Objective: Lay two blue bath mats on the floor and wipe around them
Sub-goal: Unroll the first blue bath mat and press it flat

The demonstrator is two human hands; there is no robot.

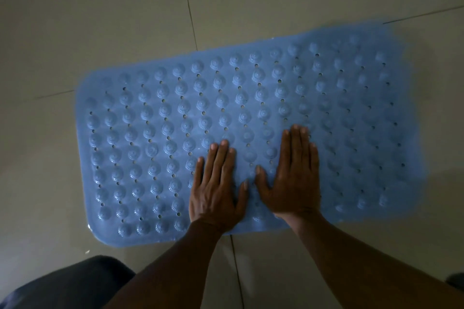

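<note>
While both palms lie flat on the blue bath mat (226, 108), the step in hand looks to be pressing it down onto the tiled floor (100, 20). In the head view, the left hand (216, 190) and the right hand (293, 178) rest side by side by the mat's near edge, around its middle, with fingers straight and pointing away from the person. Neither grip is closed on anything; both are spread flat.

To do this well, the pressure should probably work outward from the middle toward each short end, so no ripple gets trapped (the right end is blurred, so I cannot tell whether it lies flat).

The mat's long axis runs left to right across the view, with the right end angled farther from the person and the domed studs facing up. Only one mat shows — no second is in view. A dark-clothed knee (62, 283) sits at lower left.
</note>
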